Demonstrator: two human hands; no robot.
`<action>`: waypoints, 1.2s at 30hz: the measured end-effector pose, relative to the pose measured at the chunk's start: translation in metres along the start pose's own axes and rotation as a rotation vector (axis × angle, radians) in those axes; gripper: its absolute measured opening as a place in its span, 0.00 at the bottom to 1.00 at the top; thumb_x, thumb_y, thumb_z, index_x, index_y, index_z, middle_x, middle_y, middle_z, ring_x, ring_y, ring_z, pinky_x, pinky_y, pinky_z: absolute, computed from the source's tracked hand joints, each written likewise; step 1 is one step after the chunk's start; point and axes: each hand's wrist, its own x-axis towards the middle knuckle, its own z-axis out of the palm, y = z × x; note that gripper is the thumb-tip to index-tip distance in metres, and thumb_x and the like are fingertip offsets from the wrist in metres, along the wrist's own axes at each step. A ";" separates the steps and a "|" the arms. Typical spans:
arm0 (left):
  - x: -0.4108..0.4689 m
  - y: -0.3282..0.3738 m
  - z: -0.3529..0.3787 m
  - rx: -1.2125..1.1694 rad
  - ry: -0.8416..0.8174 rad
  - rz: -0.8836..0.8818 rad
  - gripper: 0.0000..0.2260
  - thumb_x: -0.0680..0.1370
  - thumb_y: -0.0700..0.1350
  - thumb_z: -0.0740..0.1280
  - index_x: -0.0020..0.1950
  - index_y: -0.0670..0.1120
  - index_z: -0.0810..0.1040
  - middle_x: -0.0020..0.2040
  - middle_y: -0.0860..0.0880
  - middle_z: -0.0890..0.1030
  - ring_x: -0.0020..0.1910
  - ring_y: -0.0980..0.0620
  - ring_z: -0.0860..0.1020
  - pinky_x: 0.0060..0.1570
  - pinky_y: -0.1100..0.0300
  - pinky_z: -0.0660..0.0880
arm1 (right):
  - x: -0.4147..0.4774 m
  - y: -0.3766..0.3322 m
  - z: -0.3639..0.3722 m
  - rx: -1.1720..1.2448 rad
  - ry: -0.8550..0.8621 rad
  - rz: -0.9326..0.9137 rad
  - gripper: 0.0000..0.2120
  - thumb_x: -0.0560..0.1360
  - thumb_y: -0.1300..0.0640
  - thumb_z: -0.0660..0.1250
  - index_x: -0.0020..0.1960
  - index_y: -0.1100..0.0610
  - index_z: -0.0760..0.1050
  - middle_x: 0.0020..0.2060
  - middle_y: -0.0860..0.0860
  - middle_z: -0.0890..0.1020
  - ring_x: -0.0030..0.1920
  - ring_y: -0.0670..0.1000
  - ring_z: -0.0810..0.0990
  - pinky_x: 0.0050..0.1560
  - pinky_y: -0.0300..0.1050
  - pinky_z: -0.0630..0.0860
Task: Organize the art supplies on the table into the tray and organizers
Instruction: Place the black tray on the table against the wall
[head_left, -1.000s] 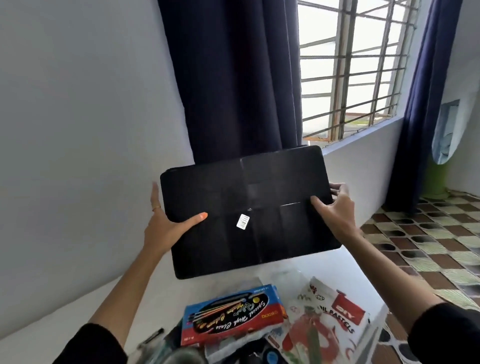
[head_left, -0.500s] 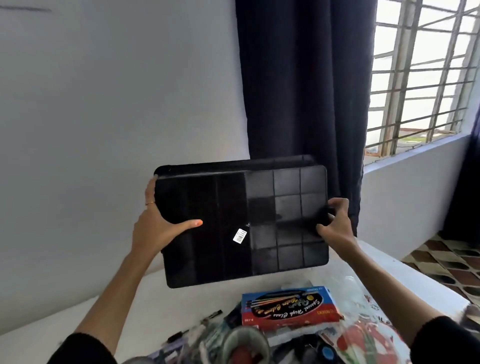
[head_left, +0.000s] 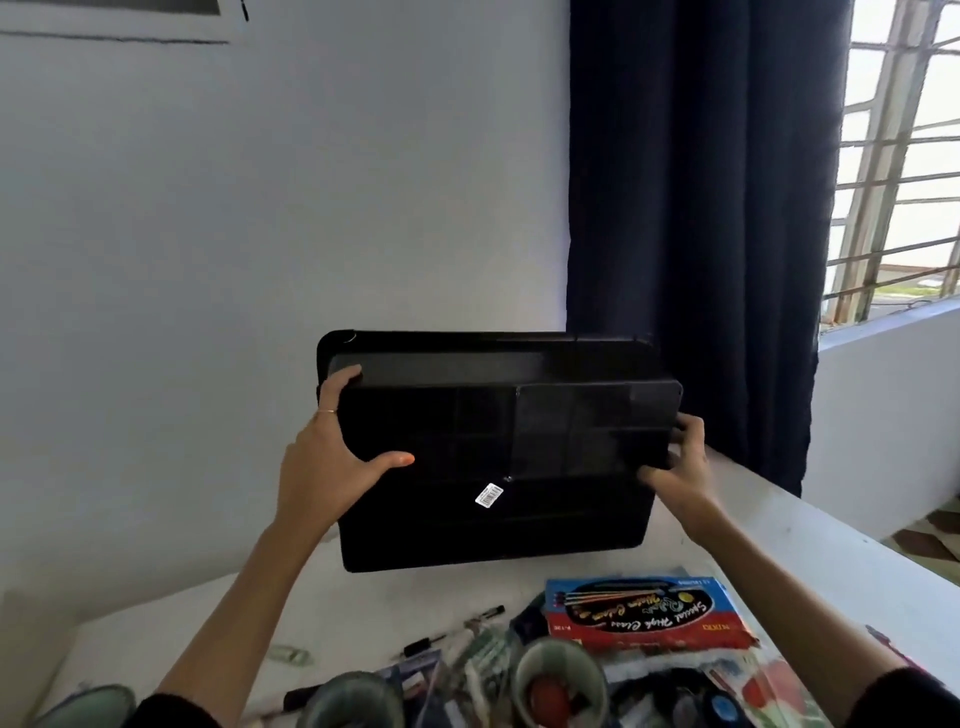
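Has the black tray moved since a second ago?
Yes. The black tray, held by the left hand and right hand, has shifted left relative to the blue box on the table.

A: Where can a hand pass?
B: Along the bare strip of white table (head_left: 415, 597) between the raised black tray (head_left: 493, 525) and the paint box (head_left: 644, 613), and over the table's right side.
A: What obstructs?
B: The tray, gripped at its ends by left hand (head_left: 332, 462) and right hand (head_left: 680, 467). Nearer are the box, cups (head_left: 558, 670) and pens (head_left: 485, 614). The wall (head_left: 260, 208) closes the rear.
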 end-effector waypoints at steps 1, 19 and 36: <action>-0.005 -0.002 0.000 -0.018 0.045 0.011 0.44 0.61 0.53 0.80 0.69 0.59 0.58 0.59 0.50 0.77 0.48 0.49 0.78 0.44 0.59 0.74 | -0.001 -0.005 0.003 0.050 0.017 0.022 0.28 0.68 0.77 0.61 0.59 0.51 0.62 0.47 0.51 0.73 0.46 0.53 0.76 0.40 0.46 0.77; -0.069 -0.026 -0.016 0.107 0.402 0.200 0.35 0.67 0.61 0.73 0.68 0.52 0.61 0.67 0.38 0.72 0.50 0.40 0.81 0.41 0.53 0.79 | 0.005 -0.177 0.063 -0.654 -0.654 -0.410 0.22 0.64 0.47 0.77 0.54 0.52 0.78 0.49 0.46 0.81 0.53 0.49 0.79 0.58 0.48 0.74; -0.055 0.034 -0.019 0.519 -0.299 0.180 0.21 0.74 0.61 0.65 0.65 0.54 0.73 0.56 0.54 0.80 0.54 0.53 0.77 0.44 0.59 0.70 | -0.064 -0.094 0.084 -0.666 -0.346 -0.550 0.16 0.61 0.52 0.79 0.40 0.45 0.73 0.40 0.41 0.75 0.45 0.45 0.71 0.50 0.42 0.56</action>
